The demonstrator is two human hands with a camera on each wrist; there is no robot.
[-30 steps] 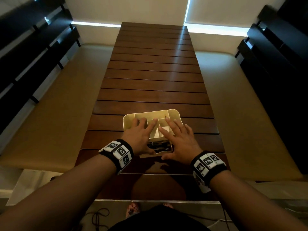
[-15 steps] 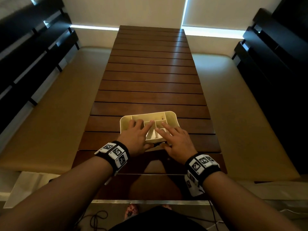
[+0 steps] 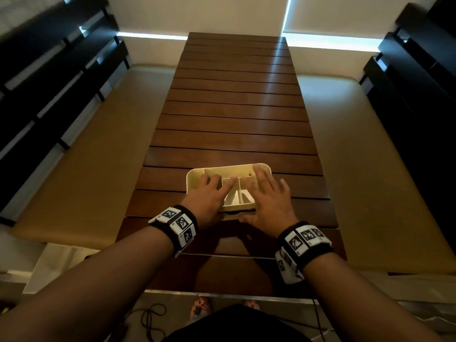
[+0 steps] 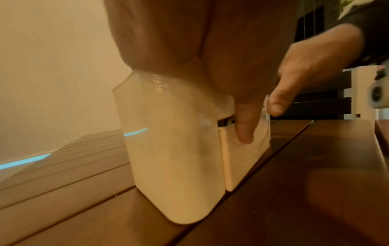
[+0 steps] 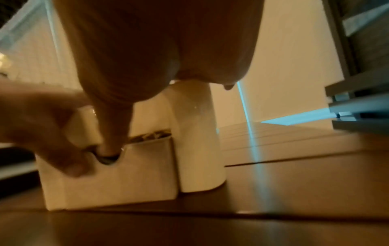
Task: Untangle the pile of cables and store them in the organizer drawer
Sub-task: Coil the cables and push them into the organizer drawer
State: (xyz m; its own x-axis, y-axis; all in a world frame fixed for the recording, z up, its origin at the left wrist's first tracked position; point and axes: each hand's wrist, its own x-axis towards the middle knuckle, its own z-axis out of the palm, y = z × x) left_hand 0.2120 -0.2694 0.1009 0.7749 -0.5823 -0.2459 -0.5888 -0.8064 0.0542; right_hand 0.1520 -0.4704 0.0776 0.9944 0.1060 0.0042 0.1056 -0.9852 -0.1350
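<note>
A cream organizer (image 3: pixel 195 174) with open compartments on top stands on the slatted wooden table (image 3: pixel 234 119). My left hand (image 3: pixel 209 193) and right hand (image 3: pixel 266 193) lie flat on its top with fingers spread. Its drawer (image 5: pixel 126 174) sits at the near side, almost fully in. The left thumb (image 4: pixel 245 126) presses the drawer front (image 4: pixel 242 158), and the right thumb (image 5: pixel 111 133) is at the drawer's notch. Dark cables (image 5: pixel 151 134) show through the narrow gap above the drawer front. Most of the drawer's contents are hidden.
Tan cushioned benches (image 3: pixel 86 169) run along both long sides of the table, backed by dark slatted frames (image 3: pixel 49 82). A loose black cable (image 3: pixel 150 317) lies on the floor by my feet, below the table's near edge.
The drawer, pulled out with cables showing a second ago, has slid back into the organizer until only a slit is left. Both hands moved forward with it.
</note>
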